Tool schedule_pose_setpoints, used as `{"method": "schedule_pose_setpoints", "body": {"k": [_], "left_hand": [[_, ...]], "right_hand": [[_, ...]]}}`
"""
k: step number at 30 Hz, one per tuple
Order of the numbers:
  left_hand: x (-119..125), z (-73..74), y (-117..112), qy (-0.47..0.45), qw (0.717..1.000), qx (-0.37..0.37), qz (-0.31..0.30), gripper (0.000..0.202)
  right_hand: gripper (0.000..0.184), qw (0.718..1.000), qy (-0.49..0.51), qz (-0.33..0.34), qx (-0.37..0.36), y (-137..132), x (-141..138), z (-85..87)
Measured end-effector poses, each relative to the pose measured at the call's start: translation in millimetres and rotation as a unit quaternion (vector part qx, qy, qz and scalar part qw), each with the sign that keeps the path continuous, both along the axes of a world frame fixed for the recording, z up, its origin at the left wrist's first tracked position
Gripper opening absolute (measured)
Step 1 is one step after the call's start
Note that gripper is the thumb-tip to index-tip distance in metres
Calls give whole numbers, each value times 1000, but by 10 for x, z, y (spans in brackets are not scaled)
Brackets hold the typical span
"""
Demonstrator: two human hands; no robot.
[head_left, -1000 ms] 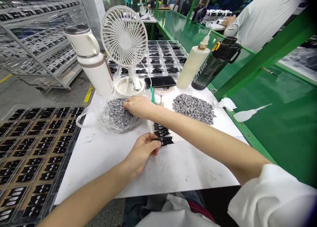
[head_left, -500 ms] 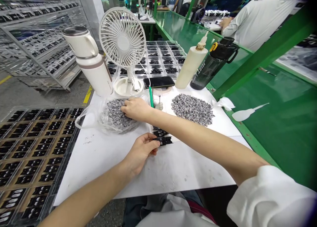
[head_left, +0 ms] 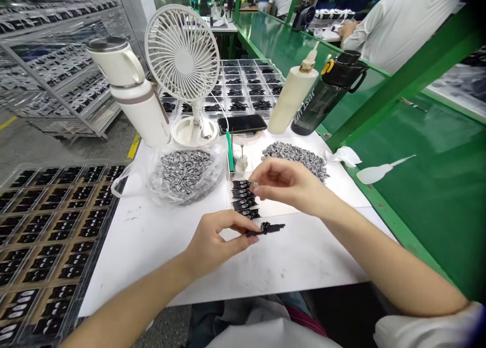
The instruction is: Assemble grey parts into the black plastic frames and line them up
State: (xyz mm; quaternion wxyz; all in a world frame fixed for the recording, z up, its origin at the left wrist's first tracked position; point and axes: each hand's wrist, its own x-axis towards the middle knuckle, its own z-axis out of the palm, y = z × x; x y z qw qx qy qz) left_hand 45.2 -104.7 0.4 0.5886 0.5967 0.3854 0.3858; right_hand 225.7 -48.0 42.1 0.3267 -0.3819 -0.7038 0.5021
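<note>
Between the thumb and fingers of my left hand (head_left: 218, 236) is a black plastic part (head_left: 271, 228), held edge-on just above the white work surface. My right hand (head_left: 290, 183) pinches a small grey piece (head_left: 254, 185) above and to the right of that part; the two are apart. Several more black plastic parts (head_left: 245, 203) lie in a column on the paper, just behind my left fingers. A clear plastic bag (head_left: 216, 178) of small grey pieces (head_left: 186, 168) stands open at the left. Another heap of grey pieces (head_left: 296, 153) lies behind my right hand, partly covered by it.
Behind the parts stand a green-handled tool (head_left: 230, 153), a small jar (head_left: 241, 164), a phone (head_left: 243, 124), a white fan (head_left: 184, 62), a white flask (head_left: 142, 112), a squeeze bottle (head_left: 290, 100) and a dark water bottle (head_left: 322, 97). Trays (head_left: 56, 226) of black parts sit at left. A co-worker (head_left: 402, 29) is at right.
My right hand has left the plastic bag and come right and nearer, now with a small grey piece. My left hand has moved slightly right and tipped the black plastic part edge-on.
</note>
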Motion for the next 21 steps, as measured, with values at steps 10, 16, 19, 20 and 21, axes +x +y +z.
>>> {"method": "schedule_pose_setpoints", "body": {"k": [10,16,19,20,21], "left_hand": [[-101,68,14,113,967,174,-148,24],[-95,7,15,98,959,218,-153,25],[-92,-91,20,88,943,295,-128,29],[-87,-125,25,78,932,335,-116,30],[-81,-156,31,66,918,376,-107,31]], "right_hand": [[5,981,45,189,16,-234,265,-186],[11,961,-46,249,113,-249,296,-113],[12,957,-64,260,109,-249,304,-102],[13,957,-62,264,100,-250,303,-103],[13,957,-59,269,90,-252,301,-107]]}}
